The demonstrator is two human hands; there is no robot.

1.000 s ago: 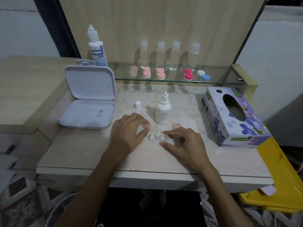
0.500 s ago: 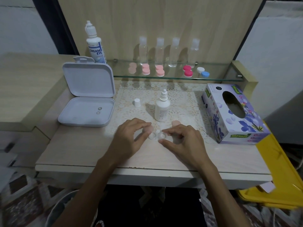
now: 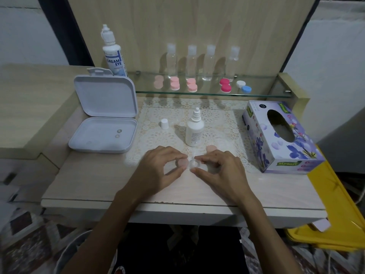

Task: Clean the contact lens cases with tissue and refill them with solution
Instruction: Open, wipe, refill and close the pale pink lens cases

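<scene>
Left hand (image 3: pixel 158 167): thumb and forefinger pinch a pink cap (image 3: pixel 182 163). Right hand (image 3: pixel 221 171): fingertips pinch the clear lens case (image 3: pixel 194 164), low over the table (image 3: pixel 88 184) beside that cap. Behind: uncapped solution bottle (image 3: pixel 194 131), second pink cap (image 3: pixel 211 148); tissue box (image 3: pixel 280 139) at right.

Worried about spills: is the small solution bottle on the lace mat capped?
Uncapped. The small bottle stands upright with its nozzle bare; a white cap stands apart, left.
</scene>
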